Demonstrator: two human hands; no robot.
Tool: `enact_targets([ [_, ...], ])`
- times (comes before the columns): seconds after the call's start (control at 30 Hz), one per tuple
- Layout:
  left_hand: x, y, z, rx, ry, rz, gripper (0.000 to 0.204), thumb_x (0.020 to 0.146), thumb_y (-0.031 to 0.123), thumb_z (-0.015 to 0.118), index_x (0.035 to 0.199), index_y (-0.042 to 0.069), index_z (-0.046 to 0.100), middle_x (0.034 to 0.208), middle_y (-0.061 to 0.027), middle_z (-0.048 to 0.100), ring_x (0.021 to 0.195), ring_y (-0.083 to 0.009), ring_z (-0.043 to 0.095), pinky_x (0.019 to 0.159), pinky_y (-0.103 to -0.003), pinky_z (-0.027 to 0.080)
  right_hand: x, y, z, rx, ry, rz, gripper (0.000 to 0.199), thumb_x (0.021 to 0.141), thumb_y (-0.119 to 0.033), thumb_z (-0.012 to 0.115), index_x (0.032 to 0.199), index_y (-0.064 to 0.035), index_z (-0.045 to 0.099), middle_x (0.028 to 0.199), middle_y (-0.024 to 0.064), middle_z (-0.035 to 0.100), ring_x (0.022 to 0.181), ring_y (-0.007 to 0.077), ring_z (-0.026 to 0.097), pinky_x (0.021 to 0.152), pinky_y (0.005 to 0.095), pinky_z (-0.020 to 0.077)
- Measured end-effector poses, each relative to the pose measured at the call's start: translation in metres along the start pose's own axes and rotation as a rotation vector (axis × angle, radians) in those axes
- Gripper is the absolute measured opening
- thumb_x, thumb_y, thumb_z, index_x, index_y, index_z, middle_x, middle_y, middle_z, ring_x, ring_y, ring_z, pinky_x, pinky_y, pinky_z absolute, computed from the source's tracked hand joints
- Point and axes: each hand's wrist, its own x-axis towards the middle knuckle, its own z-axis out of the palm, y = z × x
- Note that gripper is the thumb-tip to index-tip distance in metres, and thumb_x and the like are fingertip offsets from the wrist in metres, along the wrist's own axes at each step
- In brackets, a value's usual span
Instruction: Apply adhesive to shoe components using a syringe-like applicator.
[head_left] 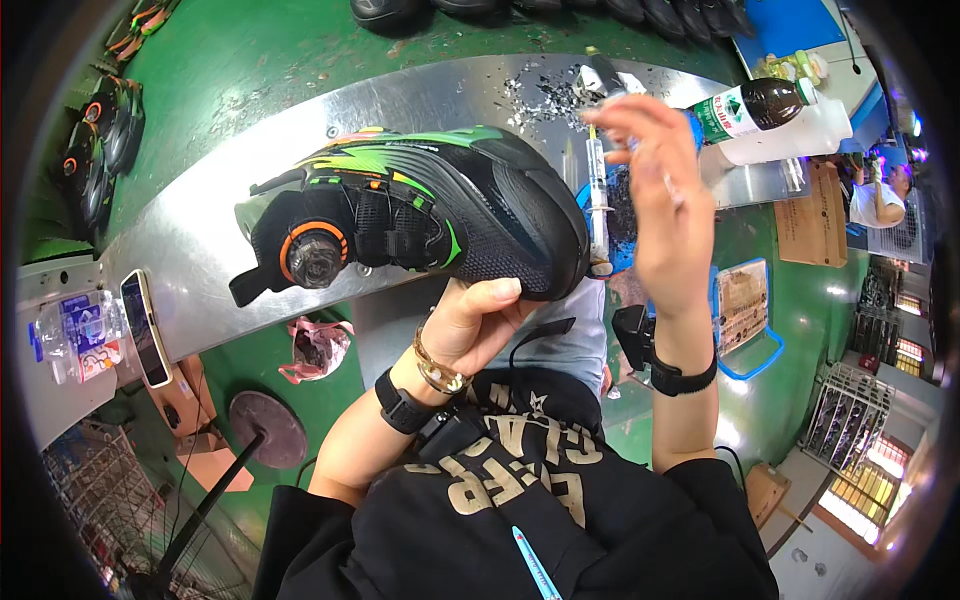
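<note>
Plainly, the left hand grasps a black-and-green shoe above the smooth metal bench, thumb against its textured side; the right hand's blurred fingers curl loosely, their contents impossible to tell.

Silvery bench carries black scraps

The loose bits scatter toward the far edge. To their right sit 1 dark bottle and 1 translucent container; 1 syringe lies nearer (its exact support is unclear).
</note>
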Motion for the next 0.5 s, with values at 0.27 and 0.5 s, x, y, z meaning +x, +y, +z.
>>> enact_targets([
  [0.27, -0.005, 0.004, 0.000, 0.002, -0.065, -0.043, 0.066, 0.072, 0.003, 0.067, 0.131, 0.000, 0.039, 0.127, -0.0123, 0.050, 0.120, -0.0241, 0.047, 0.105, -0.038, 0.036, -0.001, -0.008, -0.007, -0.248, -0.356, -0.124, 0.056, 0.098, -0.037, 0.025, 0.104, -0.0025, 0.068, 0.110, 0.0134, 0.051, 0.102, 0.0229, 0.047, 0.092, 0.0339, 0.0332],
  [0.5, 0.000, 0.001, -0.009, 0.034, -0.092, -0.041, 0.062, 0.072, -0.008, 0.065, 0.128, 0.001, 0.043, 0.122, -0.0095, 0.053, 0.114, -0.0201, 0.052, 0.099, -0.035, 0.042, 0.009, -0.011, 0.006, -0.377, -0.393, -0.248, 0.040, 0.096, -0.032, 0.037, 0.103, -0.0096, 0.069, 0.103, 0.0108, 0.053, 0.095, 0.0260, 0.045, 0.089, 0.0367, 0.0348],
])
